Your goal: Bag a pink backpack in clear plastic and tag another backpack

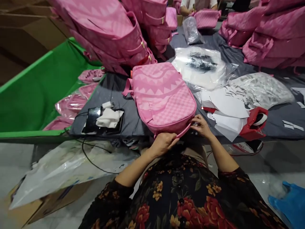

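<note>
A pink backpack (162,95) lies flat on the grey table (119,92) just in front of me. My left hand (163,143) is closed on the bag's near edge, by the pink carry handle. At the near right corner of the bag, my right hand (201,125) pinches the top of that handle. Both sleeves are dark with a flower print.
Stacks of pink backpacks (111,31) rise behind, and more at the right (274,38). Clear plastic bags (202,66) and white paper sheets (226,108) lie to the right. A phone with tissue (105,119) sits left. A green bin (35,92) holds bagged backpacks. Another person (197,4) works at the far end.
</note>
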Motion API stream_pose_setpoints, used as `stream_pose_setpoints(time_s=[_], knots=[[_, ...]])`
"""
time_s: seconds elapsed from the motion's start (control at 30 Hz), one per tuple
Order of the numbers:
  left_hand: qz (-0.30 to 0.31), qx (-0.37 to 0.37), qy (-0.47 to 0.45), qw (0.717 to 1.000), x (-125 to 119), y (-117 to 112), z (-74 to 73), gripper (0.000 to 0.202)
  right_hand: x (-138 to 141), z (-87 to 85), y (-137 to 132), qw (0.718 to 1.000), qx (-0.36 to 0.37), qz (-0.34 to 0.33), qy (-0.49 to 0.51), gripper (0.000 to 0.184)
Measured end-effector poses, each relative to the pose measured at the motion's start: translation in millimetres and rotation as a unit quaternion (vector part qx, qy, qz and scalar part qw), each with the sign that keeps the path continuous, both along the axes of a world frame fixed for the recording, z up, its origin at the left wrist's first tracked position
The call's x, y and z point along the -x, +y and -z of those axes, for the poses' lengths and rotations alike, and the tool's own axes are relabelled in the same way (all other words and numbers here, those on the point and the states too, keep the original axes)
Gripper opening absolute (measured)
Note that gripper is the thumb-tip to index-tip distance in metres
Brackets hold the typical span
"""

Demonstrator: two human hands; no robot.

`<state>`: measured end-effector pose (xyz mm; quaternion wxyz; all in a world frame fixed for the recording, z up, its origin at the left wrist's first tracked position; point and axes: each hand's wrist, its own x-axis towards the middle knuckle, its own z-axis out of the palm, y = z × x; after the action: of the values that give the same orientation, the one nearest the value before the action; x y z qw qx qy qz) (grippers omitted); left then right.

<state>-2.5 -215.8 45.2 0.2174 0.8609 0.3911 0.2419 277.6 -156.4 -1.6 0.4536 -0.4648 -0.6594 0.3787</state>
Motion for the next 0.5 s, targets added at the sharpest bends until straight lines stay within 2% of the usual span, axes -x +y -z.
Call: stream_pose_setpoints(time_s=[0.03,0.07,0.13,0.2,0.23,0.27,0.3,0.4,0.43,0.5], knots=[[-0.002,-0.007,-0.034,0.999,5.1,-2.5,-1.2,0.034,0.1,1.6,-5.9,0.997,0.049,0.023,0.057,0.038],[-0.032,-0.018,-0.074,0.997,11.8,-4.2,-3.0,0.031,2.0,2.9,-14.2,0.987,0.095,0.058,0.113,0.042],[-0.172,-0.046,-0.158,0.971,28.5,-3.4,-6.8,0.026,11.8,3.5,-34.0,0.957,0.176,0.112,0.202,0.047],[-0.327,-0.066,-0.216,0.918,44.2,3.9,-7.8,0.026,29.1,1.2,-50.9,0.936,0.235,0.099,0.244,0.050],[-0.376,-0.070,-0.232,0.894,49.5,9.3,-6.4,0.030,39.8,-0.7,-56.3,0.930,0.256,0.080,0.252,0.051],[-0.399,-0.069,-0.237,0.883,52.5,15.1,-3.6,0.036,51.2,-2.7,-59.1,0.925,0.270,0.065,0.260,0.052],[-0.403,-0.064,-0.233,0.883,53.0,20.9,0.3,0.042,62.4,-4.7,-59.3,0.918,0.279,0.066,0.272,0.053],[-0.386,-0.051,-0.217,0.895,44.6,34.3,15.0,0.064,87.4,-10.1,-48.0,0.893,0.280,0.134,0.327,0.053],[-0.385,-0.041,-0.228,0.894,41.1,37.2,19.6,0.075,91.5,-12.5,-42.8,0.889,0.264,0.154,0.342,0.054],[-0.385,0.002,-0.269,0.883,36.6,40.8,27.1,0.094,93.6,-21.9,-35.1,0.901,0.201,0.171,0.345,0.053]])
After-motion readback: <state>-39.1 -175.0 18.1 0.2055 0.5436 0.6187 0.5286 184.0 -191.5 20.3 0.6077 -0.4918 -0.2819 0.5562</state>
